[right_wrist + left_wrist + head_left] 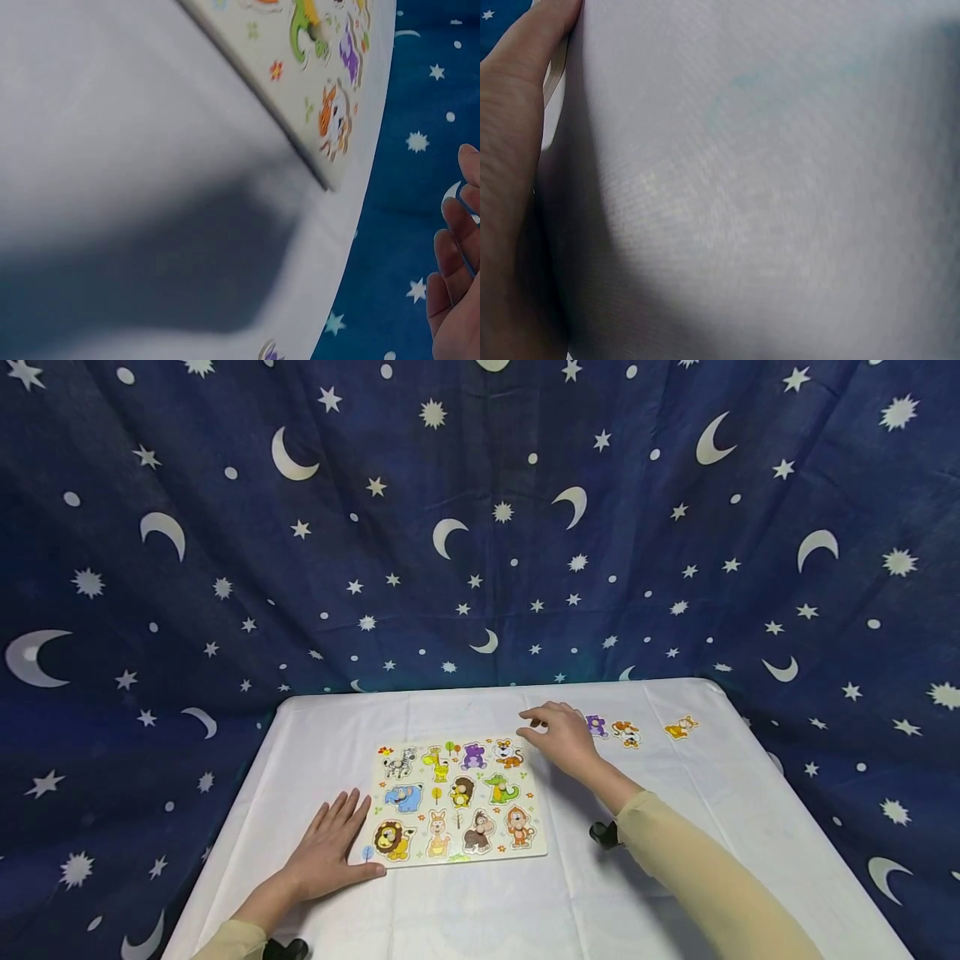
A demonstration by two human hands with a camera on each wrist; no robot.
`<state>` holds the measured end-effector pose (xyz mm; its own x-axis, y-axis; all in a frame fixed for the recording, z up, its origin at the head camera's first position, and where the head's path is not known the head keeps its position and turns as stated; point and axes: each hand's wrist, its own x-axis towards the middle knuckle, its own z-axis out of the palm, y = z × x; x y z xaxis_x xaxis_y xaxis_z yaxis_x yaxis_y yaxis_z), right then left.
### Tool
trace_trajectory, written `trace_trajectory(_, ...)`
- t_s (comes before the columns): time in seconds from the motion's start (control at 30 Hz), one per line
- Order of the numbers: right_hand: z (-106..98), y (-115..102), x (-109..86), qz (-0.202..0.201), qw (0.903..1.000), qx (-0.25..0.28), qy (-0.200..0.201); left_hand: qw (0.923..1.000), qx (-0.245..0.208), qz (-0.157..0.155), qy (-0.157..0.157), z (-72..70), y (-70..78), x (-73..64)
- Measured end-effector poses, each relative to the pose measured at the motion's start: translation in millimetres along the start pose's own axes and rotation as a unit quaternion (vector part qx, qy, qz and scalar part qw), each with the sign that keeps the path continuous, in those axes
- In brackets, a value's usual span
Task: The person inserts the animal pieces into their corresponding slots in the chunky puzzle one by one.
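Where it's recessed, board point(480, 795) holds crocodile point(501, 791)

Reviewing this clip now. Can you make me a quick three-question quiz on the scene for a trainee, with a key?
1. In the head view, how many loose pieces can be seen on the white tablecloth?
2. True or false: the right hand is gripping a corner of the puzzle board.
3. Which animal appears in the board's corner nearest the left hand? A) giraffe B) lion C) crocodile

Key
1. Three: a purple piece, an orange-and-white piece and an orange piece.
2. False; it is raised apart from the board, with nothing visible in its fingers.
3. B.
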<state>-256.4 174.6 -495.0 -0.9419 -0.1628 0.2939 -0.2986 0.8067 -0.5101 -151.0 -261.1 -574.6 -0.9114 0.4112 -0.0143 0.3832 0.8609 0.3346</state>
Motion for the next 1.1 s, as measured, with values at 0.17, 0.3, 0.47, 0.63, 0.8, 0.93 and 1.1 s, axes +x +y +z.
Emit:
trace_trajectory(0.17,-9.7,15.2,-6.3,0.015,0.9999,-0.004,0.007,1.0,-0.001,-0.001,0.001,-0.6,0.7,-0.1)
trace_trajectory(0.3,-19.0,25.6,-11.4,0.027,0.9995,-0.012,0.012,1.0,-0.001,-0.001,0.001,-0.4,0.3,-0.3)
trace_trajectory(0.47,-31.2,39.5,-16.6,0.033,0.999,-0.018,0.024,1.0,-0.002,-0.001,0.002,0.2,-0.2,-0.2)
trace_trajectory(0.63,-43.1,54.7,-20.4,0.043,0.9983,-0.022,0.034,1.0,-0.001,-0.003,0.001,0.3,0.1,-0.1)
trace_trajectory(0.8,-54.5,71.0,-24.6,0.061,0.9968,-0.032,0.04,1.0,-0.003,-0.004,0.0,-0.9,2.0,-0.5)
trace_trajectory(0.93,-62.8,86.0,-28.7,0.079,0.995,-0.04,0.046,1.0,-0.006,-0.004,0.0,-1.2,2.5,-0.8)
trace_trajectory(1.1,-72.4,106.0,-36.2,0.092,0.9929,-0.052,0.055,1.0,-0.005,-0.002,0.002,-1.5,2.3,-0.6)
